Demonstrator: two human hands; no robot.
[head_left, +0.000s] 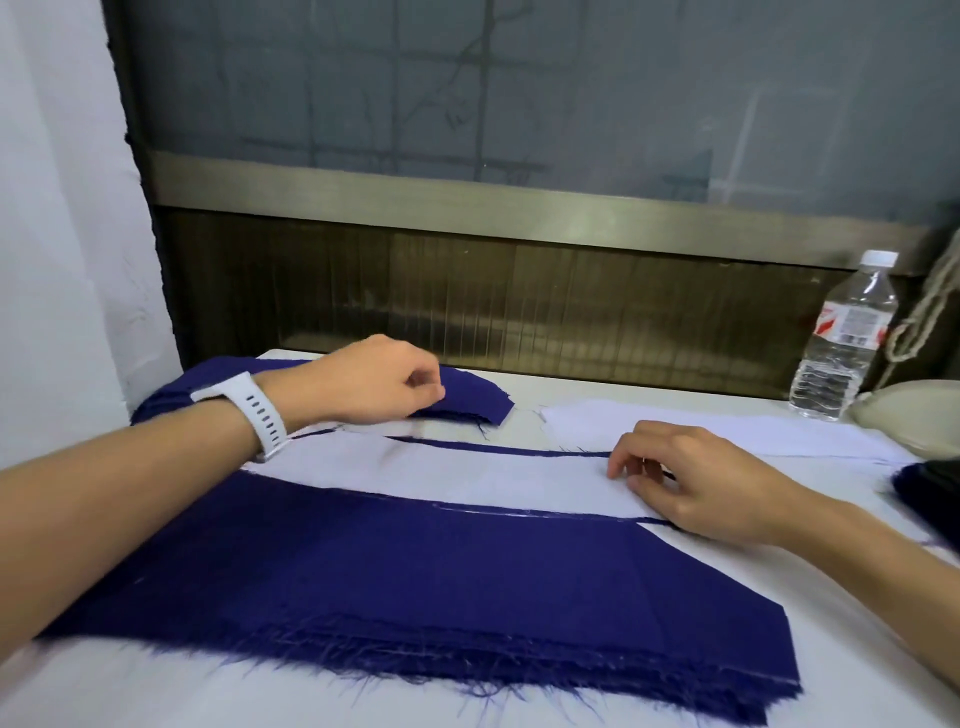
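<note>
As we are pinching the limp, fraying navy cloth piece by its edge with left fingers, loosely bent right fingers are pressing the white fabric strip.

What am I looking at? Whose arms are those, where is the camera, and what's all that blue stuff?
There is no machine here, just a person at work. The camera sits on their head and looks down, so you see their arms as they do. The left hand, with a white watch, pinches a small blue piece. The right hand touches a white strip with bent fingertips; whether it grips anything is hard to tell. A big blue cloth with a frayed edge lies on the table. A water bottle stands at the back right.
</note>
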